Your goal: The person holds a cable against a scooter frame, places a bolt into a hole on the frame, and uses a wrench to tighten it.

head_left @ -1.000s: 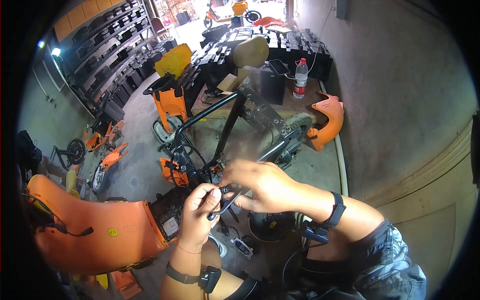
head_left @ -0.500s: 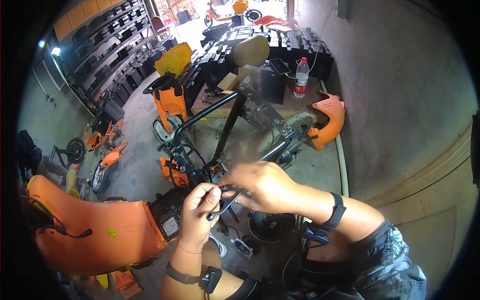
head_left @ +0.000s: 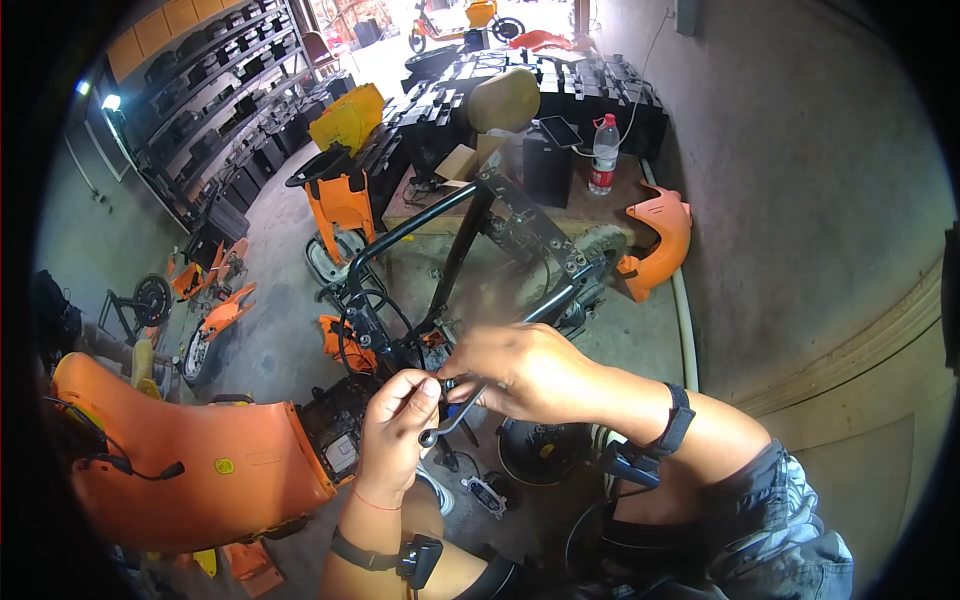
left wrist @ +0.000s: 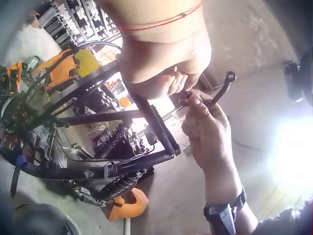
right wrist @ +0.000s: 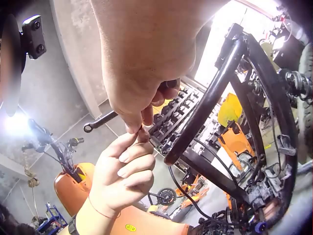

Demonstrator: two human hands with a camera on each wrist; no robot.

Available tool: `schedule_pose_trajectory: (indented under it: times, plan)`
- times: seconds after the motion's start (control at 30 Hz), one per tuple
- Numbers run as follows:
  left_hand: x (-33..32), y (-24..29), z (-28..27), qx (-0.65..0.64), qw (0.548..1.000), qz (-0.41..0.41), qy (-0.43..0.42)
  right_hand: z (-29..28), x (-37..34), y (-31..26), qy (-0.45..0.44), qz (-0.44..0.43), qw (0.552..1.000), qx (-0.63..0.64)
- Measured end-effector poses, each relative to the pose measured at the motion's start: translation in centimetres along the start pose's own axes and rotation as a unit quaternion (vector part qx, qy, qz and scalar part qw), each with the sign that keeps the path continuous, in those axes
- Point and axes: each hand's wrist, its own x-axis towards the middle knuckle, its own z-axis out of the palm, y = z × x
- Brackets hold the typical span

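Note:
Both hands meet in front of a bare black frame (head_left: 450, 215). My left hand (head_left: 400, 430) pinches a small dark part (head_left: 449, 384), probably a bolt or nut, between thumb and curled forefinger. My right hand (head_left: 530, 370) holds a dark ring spanner (head_left: 457, 418) in its palm, while its thumb and fingertips come right up to the small part. In the left wrist view the spanner's ring end (left wrist: 230, 76) sticks out beyond the right hand (left wrist: 208, 129). The right wrist view shows fingertips of both hands together, mostly hiding the small part.
An orange body shell (head_left: 200, 460) lies at the left, and an orange fender (head_left: 660, 245) leans near the right wall. Behind the frame, a low platform (head_left: 610, 205) bears a bottle (head_left: 603, 155) and a phone (head_left: 559, 133). A round black part (head_left: 543, 450) sits below the right forearm.
The spanner's ring end has shifted slightly right and down beside my left thumb. My right fingers have moved a little at the small part; my left hand stays nearly still.

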Motion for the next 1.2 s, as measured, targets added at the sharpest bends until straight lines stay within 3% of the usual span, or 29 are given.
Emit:
schedule_pose_trajectory:
  times: [0.17,1.2]
  plan:
    - [0.05,0.21,0.22,0.043,0.998,0.040,0.010,0.17,0.13,-0.06,-0.004,-0.018,1.000,-0.025]
    - [-0.15,0.49,0.46,0.006,1.000,0.011,-0.013,0.18,-0.11,-0.11,0.041,-0.046,0.994,-0.095]
